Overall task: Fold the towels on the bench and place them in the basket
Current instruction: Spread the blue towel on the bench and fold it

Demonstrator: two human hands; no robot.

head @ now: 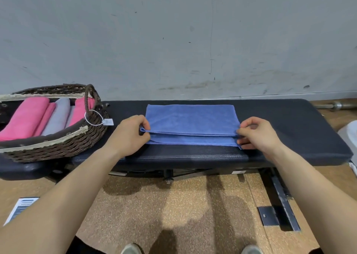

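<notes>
Wicker basket [58, 147] sits at the far left, on the left end of the bench [289, 130], its left side cut off by the frame edge. Inside it lie folded towels side by side: pink [27, 118], grey [58, 116], and another pink [80, 111] against the handle. A white tag [108, 122] hangs from that handle on a loop; what is printed on it is too small to read. The basket stands close to your work, probably so each finished towel needs only a short carry.

Moving right, your left hand [129, 134] pinches the left end of the upper layer of the blue towel [191, 120], thumb on top. The towel lies flat at the middle of the bench, folded over on itself, with the upper layer's edge stopping short of the near edge of the layer beneath. Your right hand [257, 136] grips the right end of that same upper edge, fingers curled closed on the cloth. Holding both ends at once likely keeps the edge straight while you line up the fold.

No loose towels show elsewhere on the bench, so this looks like the last one. How many layers the blue towel has cannot be told. At the far right, a metal bar [336, 106] on the floor and a pale object [349, 136] are both cut off. Your shoes only just show at the bottom edge.
</notes>
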